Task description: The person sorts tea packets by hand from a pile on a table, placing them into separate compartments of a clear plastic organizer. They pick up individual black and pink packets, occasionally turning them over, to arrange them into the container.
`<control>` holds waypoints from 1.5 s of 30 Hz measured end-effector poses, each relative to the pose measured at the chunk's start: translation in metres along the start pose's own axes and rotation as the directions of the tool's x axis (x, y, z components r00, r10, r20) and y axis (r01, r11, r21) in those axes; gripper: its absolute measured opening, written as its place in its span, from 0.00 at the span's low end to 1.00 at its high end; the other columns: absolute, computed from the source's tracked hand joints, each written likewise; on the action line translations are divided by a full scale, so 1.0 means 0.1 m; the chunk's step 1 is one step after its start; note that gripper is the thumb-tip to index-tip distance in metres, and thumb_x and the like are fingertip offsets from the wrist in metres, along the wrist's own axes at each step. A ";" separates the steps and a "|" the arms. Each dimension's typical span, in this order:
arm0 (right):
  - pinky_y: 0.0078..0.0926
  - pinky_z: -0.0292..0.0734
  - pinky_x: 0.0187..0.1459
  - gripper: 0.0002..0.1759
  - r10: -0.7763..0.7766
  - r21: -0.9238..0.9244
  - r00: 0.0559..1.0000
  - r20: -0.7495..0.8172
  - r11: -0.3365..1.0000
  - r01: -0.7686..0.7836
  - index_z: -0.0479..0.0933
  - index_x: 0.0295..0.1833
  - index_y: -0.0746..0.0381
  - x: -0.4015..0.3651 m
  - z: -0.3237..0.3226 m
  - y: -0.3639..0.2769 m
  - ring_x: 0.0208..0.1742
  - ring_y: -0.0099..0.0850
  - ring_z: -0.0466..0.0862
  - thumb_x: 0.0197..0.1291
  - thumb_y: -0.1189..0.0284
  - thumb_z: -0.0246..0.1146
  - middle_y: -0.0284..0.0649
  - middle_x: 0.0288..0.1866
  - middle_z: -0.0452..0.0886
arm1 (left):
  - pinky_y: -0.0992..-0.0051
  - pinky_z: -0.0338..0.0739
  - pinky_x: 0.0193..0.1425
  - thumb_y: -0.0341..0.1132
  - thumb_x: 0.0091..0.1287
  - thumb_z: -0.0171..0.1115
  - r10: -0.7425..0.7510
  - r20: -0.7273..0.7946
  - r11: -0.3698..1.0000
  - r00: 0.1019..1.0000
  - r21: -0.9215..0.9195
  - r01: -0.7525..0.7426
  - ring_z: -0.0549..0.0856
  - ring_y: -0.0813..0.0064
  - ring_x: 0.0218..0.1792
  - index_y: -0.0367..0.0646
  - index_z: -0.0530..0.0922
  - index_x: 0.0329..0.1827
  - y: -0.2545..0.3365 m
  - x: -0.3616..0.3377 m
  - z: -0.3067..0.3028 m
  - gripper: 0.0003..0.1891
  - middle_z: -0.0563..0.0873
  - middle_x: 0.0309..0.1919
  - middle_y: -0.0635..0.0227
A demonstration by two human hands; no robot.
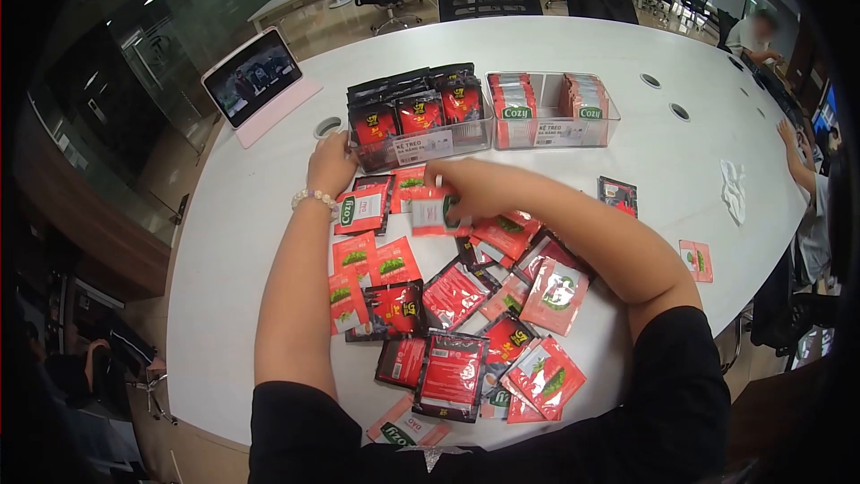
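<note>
My left hand [331, 166], with a bead bracelet at the wrist, is closed against the left corner of a clear plastic bin [421, 154] packed with black and red coffee sachets [418, 111]. Slightly blurred, my right hand [466, 190] pinches a pink Cozy tea sachet [428, 217] in front of that bin. Below both hands lies a loose, overlapping pile of pink Cozy sachets [554, 294] and black-edged red coffee sachets [452, 375]. To the right stands a second clear bin [605, 132], holding two upright stacks of Cozy sachets [514, 99].
A tablet [253, 79] on a pink keyboard case stands at the back left. On the right of the white table [663, 170] lie a lone pink sachet [696, 260], a coffee sachet [618, 195] and a crumpled white tissue [733, 190]. Other people sit around the edges.
</note>
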State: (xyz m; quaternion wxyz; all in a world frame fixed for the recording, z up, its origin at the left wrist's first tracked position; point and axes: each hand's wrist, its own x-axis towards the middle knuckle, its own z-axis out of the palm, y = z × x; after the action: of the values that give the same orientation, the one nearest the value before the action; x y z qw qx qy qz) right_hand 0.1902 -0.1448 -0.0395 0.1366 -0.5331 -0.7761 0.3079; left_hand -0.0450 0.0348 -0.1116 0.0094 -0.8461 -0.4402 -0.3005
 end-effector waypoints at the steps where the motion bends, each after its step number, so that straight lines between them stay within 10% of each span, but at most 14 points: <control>1: 0.31 0.77 0.41 0.27 -0.064 0.009 0.995 -0.072 0.998 0.065 0.69 0.55 0.57 0.02 -0.07 0.08 0.39 0.34 0.83 0.48 0.76 0.69 0.42 0.40 0.79 | 0.58 0.74 0.49 0.32 0.58 0.60 0.000 0.003 1.000 1.000 0.001 0.000 0.79 0.52 0.45 0.38 0.76 0.38 0.00 0.00 0.00 0.08 0.80 0.37 0.56; 8: 0.31 0.78 0.35 0.19 0.045 0.180 0.758 -0.650 0.979 0.096 0.75 0.47 0.62 -0.22 -1.15 0.43 0.35 0.30 0.84 0.47 0.76 0.70 0.43 0.36 0.85 | 0.58 0.75 0.48 0.33 0.59 0.61 0.005 -0.010 1.000 1.000 0.004 -0.005 0.80 0.54 0.45 0.39 0.77 0.40 0.02 -0.01 -0.01 0.09 0.81 0.37 0.58; 10: 0.33 0.78 0.38 0.16 -0.020 -0.117 0.597 -0.802 0.985 -0.124 0.78 0.44 0.65 -0.25 -1.42 0.68 0.39 0.36 0.86 0.48 0.73 0.70 0.45 0.35 0.85 | 0.58 0.75 0.48 0.34 0.59 0.61 -0.001 -0.011 1.000 1.000 0.024 0.001 0.80 0.55 0.45 0.39 0.77 0.40 0.03 -0.02 -0.02 0.10 0.81 0.37 0.58; 18: 0.36 0.78 0.43 0.14 0.269 -0.500 0.767 -0.582 0.626 -0.599 0.81 0.41 0.62 -0.11 -1.72 1.33 0.44 0.45 0.84 0.45 0.75 0.67 0.48 0.40 0.84 | 0.58 0.75 0.49 0.35 0.59 0.62 -0.018 0.004 1.000 1.000 0.015 0.018 0.80 0.56 0.46 0.41 0.78 0.43 -0.01 -0.01 0.00 0.11 0.82 0.38 0.59; 45: 0.41 0.75 0.37 0.03 -0.122 -0.764 0.899 -0.421 0.582 -0.279 0.75 0.31 0.60 0.12 -1.78 1.40 0.34 0.47 0.81 0.55 0.74 0.60 0.43 0.32 0.82 | 0.59 0.75 0.49 0.36 0.60 0.63 -0.020 0.030 0.999 0.999 0.032 0.019 0.79 0.57 0.47 0.41 0.78 0.44 0.01 -0.01 -0.01 0.12 0.82 0.40 0.60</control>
State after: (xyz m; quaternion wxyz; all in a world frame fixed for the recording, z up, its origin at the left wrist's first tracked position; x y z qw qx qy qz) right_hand 0.3856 -0.0406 0.0096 0.0322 -0.6247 -0.7544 -0.1989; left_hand -0.0453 0.0333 -0.1105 0.0131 -0.8459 -0.4533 -0.2807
